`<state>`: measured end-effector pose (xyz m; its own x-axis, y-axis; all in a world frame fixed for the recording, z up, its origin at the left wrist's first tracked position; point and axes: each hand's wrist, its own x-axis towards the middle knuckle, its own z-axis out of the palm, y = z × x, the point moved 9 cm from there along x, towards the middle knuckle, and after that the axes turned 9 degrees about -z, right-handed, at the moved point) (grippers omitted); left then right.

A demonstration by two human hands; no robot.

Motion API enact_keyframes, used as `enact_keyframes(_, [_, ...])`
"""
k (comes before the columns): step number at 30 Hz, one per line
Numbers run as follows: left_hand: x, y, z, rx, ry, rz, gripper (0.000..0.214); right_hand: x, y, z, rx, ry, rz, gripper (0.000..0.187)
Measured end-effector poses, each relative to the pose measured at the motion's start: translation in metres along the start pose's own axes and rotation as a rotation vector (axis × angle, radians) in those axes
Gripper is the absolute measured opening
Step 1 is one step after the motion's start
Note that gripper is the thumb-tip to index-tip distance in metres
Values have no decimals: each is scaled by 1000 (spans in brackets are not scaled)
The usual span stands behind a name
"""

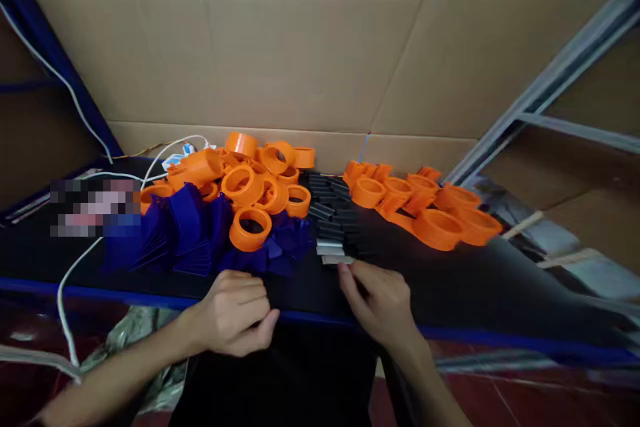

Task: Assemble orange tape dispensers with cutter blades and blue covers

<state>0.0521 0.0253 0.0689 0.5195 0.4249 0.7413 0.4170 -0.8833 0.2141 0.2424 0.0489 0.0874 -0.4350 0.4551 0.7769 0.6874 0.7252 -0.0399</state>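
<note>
My left hand (239, 313) is curled into a fist at the front edge of the dark table; its palm side is hidden, so anything inside cannot be seen. Farther right, my right hand (383, 297) pinches the end of a light grey strip (336, 259) between thumb and index finger. Just behind that strip lies another pale strip (330, 248), followed by a stack of short black pieces (333, 203). Dark blue, thin folded pieces (195, 233) are bunched beyond my left hand. An orange ring (250, 228) rests on top of some of them.
More orange rings (243, 183) are heaped at the back left. Orange joined ring pieces (440, 227) stand in rows on the right. White cables (65, 293) run along the left side. Cardboard (310, 53) walls the back, and a metal frame (545, 87) rises at right.
</note>
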Motion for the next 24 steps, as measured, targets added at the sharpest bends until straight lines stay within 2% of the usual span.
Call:
enact_keyframes(6, [4, 0, 5, 83, -12, 13, 36, 1, 4, 13, 43, -122, 5, 34])
enact_keyframes(12, [1, -7, -9, 97, -2, 43, 36, 0, 4, 16, 50, -158, 35, 38])
enact_keyframes(17, [-3, -20, -18, 81, 32, 7, 34, 0, 7, 21, 58, -195, 65, 38])
enact_keyframes(24, [2, -28, -17, -42, 10, -64, 34, 1, 10, 20, 48, -219, 59, 38])
